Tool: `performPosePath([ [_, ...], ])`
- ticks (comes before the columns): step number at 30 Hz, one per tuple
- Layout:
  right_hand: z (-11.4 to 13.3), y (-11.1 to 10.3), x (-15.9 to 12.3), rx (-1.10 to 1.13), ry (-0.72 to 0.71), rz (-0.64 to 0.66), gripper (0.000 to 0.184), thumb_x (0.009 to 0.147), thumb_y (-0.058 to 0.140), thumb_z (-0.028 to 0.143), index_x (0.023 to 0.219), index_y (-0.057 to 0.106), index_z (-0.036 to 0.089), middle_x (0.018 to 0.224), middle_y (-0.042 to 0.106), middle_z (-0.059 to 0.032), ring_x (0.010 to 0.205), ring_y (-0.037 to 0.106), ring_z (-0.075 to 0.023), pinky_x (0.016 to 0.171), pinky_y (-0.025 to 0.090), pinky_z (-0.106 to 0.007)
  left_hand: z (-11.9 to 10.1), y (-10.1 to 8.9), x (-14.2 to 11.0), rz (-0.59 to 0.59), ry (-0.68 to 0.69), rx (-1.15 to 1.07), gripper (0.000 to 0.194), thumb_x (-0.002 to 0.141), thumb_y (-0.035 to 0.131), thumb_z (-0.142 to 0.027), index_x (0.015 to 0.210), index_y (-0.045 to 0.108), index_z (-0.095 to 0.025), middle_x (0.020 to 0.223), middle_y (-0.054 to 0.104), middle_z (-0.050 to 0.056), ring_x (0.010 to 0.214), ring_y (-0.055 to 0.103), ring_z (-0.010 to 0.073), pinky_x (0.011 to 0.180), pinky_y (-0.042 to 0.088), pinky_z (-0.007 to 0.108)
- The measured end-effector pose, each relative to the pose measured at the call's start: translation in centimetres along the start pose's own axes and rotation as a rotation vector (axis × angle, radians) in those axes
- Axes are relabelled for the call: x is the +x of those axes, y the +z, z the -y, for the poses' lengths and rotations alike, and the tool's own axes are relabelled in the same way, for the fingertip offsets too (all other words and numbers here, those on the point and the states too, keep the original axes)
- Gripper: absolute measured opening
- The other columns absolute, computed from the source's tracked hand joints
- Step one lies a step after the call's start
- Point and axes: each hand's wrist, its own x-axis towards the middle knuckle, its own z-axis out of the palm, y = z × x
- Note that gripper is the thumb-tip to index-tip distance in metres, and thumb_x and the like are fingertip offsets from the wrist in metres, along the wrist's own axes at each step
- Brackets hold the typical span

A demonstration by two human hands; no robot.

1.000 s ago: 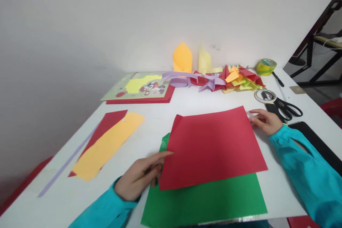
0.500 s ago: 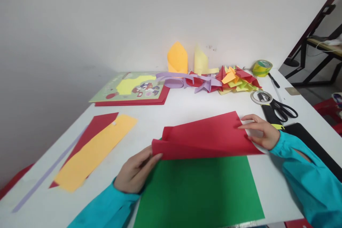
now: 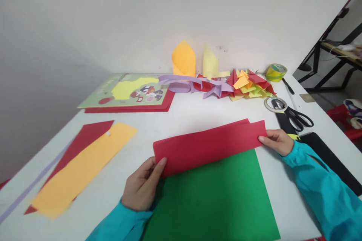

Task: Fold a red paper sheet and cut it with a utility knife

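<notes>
Both hands hold a folded sheet of red paper (image 3: 207, 145) at its two ends, slightly tilted, its right end higher. My left hand (image 3: 143, 184) pinches the lower left corner, thumb on the near face. At the right end, my right hand (image 3: 278, 141) grips the edge with the thumb in front and the fingers behind. Beneath the red paper lies a green sheet (image 3: 220, 196), its far part covered by the red one.
On the left lie an orange paper strip (image 3: 87, 169), a red piece (image 3: 82, 139) and a thin purple strip (image 3: 31, 188). Folded paper shapes (image 3: 246, 84) stand along the wall. Scissors (image 3: 299, 118), a tape ring (image 3: 266, 104) and yellow-green tape (image 3: 275, 73) are on the right.
The red paper's near flap has come up, so a narrower folded strip now faces me. My right hand has closed on its right end; my left hand has shifted slightly.
</notes>
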Motion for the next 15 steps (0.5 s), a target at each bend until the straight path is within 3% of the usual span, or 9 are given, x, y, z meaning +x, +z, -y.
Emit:
performPosePath([
  [3,0.4,0.4,0.0,-0.032,-0.029,0.006,0.035,0.065,0.074,0.052,0.078,0.074,0.019,0.080,0.073,-0.0054,0.080,0.068,-0.0223,0.084,0.054,-0.039,-0.4,0.2,-0.9,-0.017,0.036,-0.050,0.041,0.070,0.066,-0.059,0.087,0.064,-0.022,0.080,0.066,0.001,0.072,0.059,0.0193,0.064,0.052,0.029],
  [6,0.7,-0.1,0.2,-0.094,-0.033,-0.002,0.038,0.059,0.077,0.052,0.073,0.073,0.017,0.073,0.072,-0.0067,0.073,0.068,-0.0208,0.075,0.057,-0.035,-0.5,-0.3,-1.6,0.091,0.151,-0.015,0.036,0.070,0.069,-0.056,0.079,0.066,-0.021,0.086,0.068,0.005,0.085,0.062,0.0250,0.080,0.054,0.037],
  [10,0.8,-0.8,0.4,-0.165,-0.036,-0.020,0.039,0.057,0.077,0.053,0.070,0.072,0.016,0.072,0.071,-0.0073,0.069,0.067,-0.0189,0.069,0.057,-0.030,0.0,-1.0,-1.8,0.312,0.383,0.061,0.038,0.079,0.059,-0.058,0.071,0.066,-0.022,0.091,0.069,0.011,0.093,0.063,0.0274,0.088,0.051,0.041],
  [15,0.6,-0.9,0.3,-0.197,-0.077,-0.060,0.035,0.059,0.077,0.051,0.070,0.072,0.018,0.075,0.072,-0.0064,0.072,0.067,-0.0191,0.073,0.057,-0.031,1.4,-0.8,-1.5,0.439,0.760,0.290,0.028,0.090,0.047,-0.046,0.098,0.064,-0.026,0.112,0.066,0.011,0.116,0.054,0.0270,0.099,0.044,0.044],
])
